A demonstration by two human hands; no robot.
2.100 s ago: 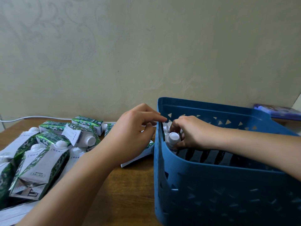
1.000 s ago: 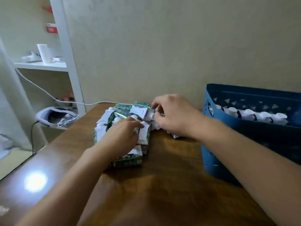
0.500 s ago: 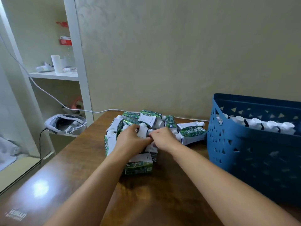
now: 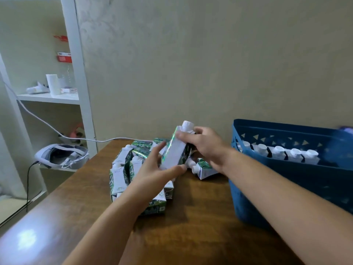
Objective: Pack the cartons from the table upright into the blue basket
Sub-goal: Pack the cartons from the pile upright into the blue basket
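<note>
Wooden table [image 4: 200, 232] against a plain wall; blue basket [image 4: 286, 188] at right, a row of white-capped cartons [image 4: 278, 153] already upright along its far side, front part looks free. Loose pile of cartons [image 4: 131, 169] lies flat mid-table, left of the basket. Held carton [image 4: 176, 152] is above the pile, tilted, cap up. Left hand [image 4: 152, 169] cups its lower end, fingers loosely curled around it; right hand [image 4: 204, 146] grips the top near the cap. Likely light, stiff-walled, glossy so a bit slippery; best held by the flat sides mid-body, not the cap. Basket rim is the edge to clear; bare table between pile and basket gives room.
</note>
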